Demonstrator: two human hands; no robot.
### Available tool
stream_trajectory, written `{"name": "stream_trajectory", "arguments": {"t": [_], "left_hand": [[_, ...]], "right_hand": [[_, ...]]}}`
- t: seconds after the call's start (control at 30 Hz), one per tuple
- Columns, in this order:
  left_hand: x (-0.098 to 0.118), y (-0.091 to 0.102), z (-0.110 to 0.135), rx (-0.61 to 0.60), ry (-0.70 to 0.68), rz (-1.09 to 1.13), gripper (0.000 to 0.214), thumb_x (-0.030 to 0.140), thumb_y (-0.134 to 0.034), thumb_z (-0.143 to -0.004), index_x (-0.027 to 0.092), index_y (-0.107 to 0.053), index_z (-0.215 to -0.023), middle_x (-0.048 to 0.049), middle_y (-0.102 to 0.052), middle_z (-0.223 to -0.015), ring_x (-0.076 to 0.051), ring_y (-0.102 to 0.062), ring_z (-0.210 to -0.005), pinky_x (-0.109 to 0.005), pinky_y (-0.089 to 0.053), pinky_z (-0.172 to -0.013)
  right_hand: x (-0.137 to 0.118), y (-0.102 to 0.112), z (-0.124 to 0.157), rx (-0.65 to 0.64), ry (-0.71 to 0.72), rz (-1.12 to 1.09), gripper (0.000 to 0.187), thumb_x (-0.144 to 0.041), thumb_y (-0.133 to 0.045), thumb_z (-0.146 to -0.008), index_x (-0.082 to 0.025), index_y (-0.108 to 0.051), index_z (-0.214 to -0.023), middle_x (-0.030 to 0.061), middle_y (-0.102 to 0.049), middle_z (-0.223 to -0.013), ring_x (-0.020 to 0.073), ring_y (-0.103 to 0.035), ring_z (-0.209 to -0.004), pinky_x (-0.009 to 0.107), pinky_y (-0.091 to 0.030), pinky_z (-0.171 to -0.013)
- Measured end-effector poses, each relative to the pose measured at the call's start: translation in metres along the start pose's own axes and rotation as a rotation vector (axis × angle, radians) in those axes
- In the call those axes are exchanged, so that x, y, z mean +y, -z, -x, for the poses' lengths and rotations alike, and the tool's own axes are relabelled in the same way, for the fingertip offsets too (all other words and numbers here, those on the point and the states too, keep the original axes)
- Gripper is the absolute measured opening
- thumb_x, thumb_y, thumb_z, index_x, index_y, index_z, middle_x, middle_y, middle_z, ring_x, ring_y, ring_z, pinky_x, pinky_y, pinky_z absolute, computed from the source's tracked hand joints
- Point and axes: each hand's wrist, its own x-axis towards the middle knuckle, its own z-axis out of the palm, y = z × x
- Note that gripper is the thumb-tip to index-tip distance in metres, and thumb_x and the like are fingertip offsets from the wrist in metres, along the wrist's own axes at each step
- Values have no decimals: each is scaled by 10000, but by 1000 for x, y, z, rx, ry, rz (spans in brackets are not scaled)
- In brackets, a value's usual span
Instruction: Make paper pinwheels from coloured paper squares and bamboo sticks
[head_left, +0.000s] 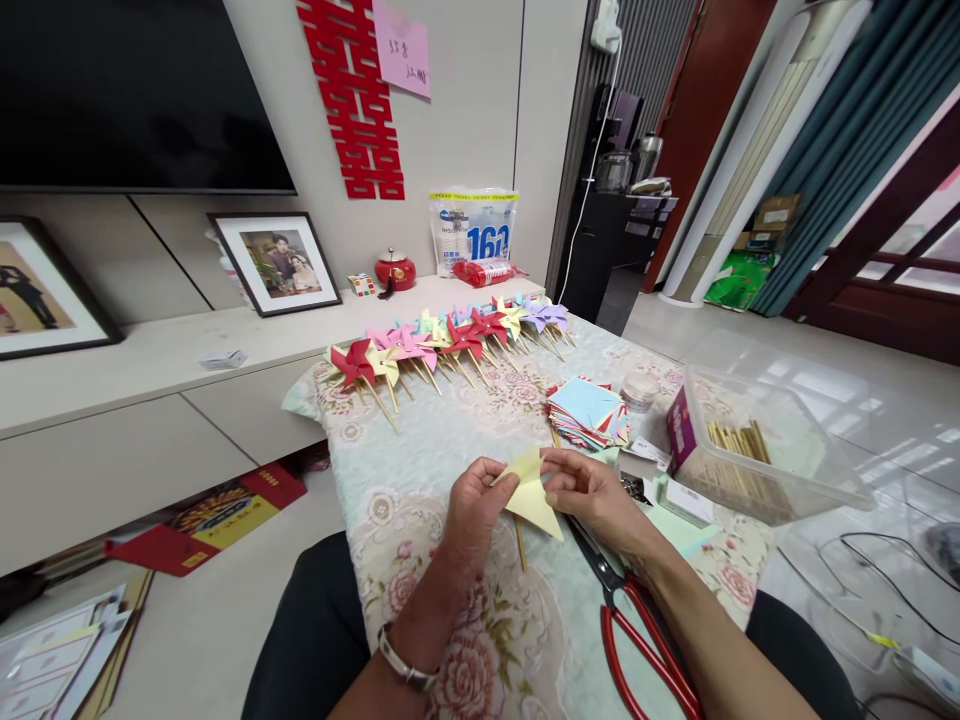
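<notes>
Both my hands hold a pale yellow paper piece [531, 490] above a table covered with a floral cloth [420, 470]. My left hand [471, 510] pinches its left corner. My right hand [592, 490] pinches its upper right part. A thin wooden stick [519, 545] lies on the cloth just under the paper. Red-handled scissors [630, 620] lie under my right forearm.
A row of finished paper pinwheels [450, 345] lies across the table's far end. A stack of coloured paper squares [589, 412], a small round jar [640, 390] and a clear plastic box of wooden sticks [750, 450] sit to the right. Cables [862, 570] run over the floor at right.
</notes>
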Motion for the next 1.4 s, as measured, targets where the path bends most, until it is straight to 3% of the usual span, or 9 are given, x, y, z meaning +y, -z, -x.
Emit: {"name": "stream_trajectory", "arguments": {"t": [0.13,0.37,0.5,0.63,0.8,0.97,1.2,1.4], "left_hand": [[2,-2,0,-31,88,92,356,362,-867,-591,182,-613,-764,7,-671,-609,-163,-621,-566,-259,-454,-575],[6,-4,6,-175,165,98,540,226,-909,-517,184,-682,-1005,17,-680,-709,-135,-612,-574,-244,-463,-575],[6,-4,7,-253,109,57,403,277,-910,-548,167,-746,-899,14,-636,-679,-98,-535,-539,-219,-409,-529],[3,-1,7,-276,119,-32,327,313,-915,-560,152,-746,-789,-41,-710,-703,-137,-595,-581,-241,-442,-568],[0,3,5,-200,121,96,355,334,-875,-647,131,-751,-910,-57,-765,-778,-181,-679,-671,-282,-516,-685],[-1,-8,5,-19,104,250,481,313,-887,-624,102,-725,-1024,-91,-793,-860,-246,-729,-754,-337,-555,-728],[4,-37,4,24,89,414,558,283,-905,-570,123,-718,-1071,-108,-797,-970,-303,-730,-970,-374,-561,-862],[1,-39,5,46,101,381,581,295,-926,-535,77,-724,-1034,-154,-789,-982,-321,-739,-914,-402,-562,-844]], "right_hand": [[0,0,-1,22,4,-35,545,-216,-824,-644,-189,-668,-1166,44,-688,-1017,114,-603,-665,273,-444,-638],[-7,-2,1,48,-31,-143,493,-146,-778,-614,-183,-708,-1101,53,-710,-1010,95,-563,-624,249,-407,-591],[-5,-1,1,1,-44,-148,486,-132,-772,-627,-183,-710,-1107,33,-711,-963,78,-551,-582,237,-385,-565],[-4,0,1,-16,-61,-138,461,-183,-826,-624,-176,-730,-1075,51,-725,-1001,90,-575,-604,244,-418,-584],[-5,2,2,31,-35,-198,421,-368,-867,-692,-210,-756,-1066,61,-745,-1016,180,-670,-826,306,-493,-759],[-5,3,2,11,37,-230,475,-476,-831,-736,-217,-744,-1125,70,-752,-1010,217,-687,-855,344,-504,-800],[-3,2,-1,8,82,-148,626,-290,-883,-644,-230,-662,-1226,60,-748,-1112,249,-694,-965,361,-524,-849],[-1,4,-5,168,80,-100,678,-218,-857,-605,-188,-630,-1244,16,-758,-884,173,-672,-722,290,-518,-687]]}}
